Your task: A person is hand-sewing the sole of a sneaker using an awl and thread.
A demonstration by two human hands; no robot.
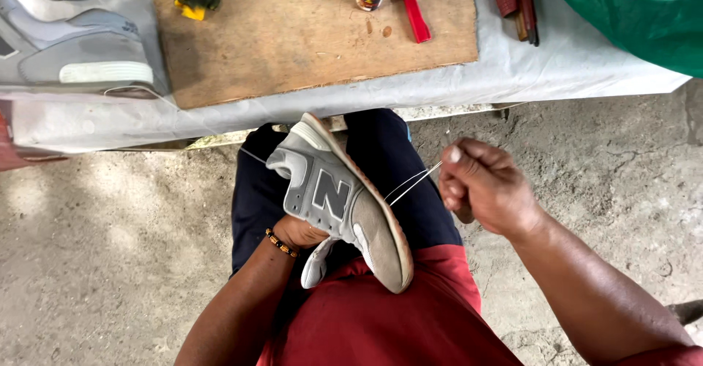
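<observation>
Both hands work at a grey sneaker (pixel 338 203) resting on the lap: left hand (pixel 299 232) cups it from beneath, mostly hidden; right hand (pixel 484 187), just right of the sneaker, pinches a taut white thread (pixel 411 181) running to its sole. Beyond the sneaker lies a wooden board (pixel 307 32).

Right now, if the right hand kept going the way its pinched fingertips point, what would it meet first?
The right hand points up-left along the taut white thread. Probably it would first meet the grey suede sneaker on the lap, near its tan sole edge; depth is uncertain.
</observation>
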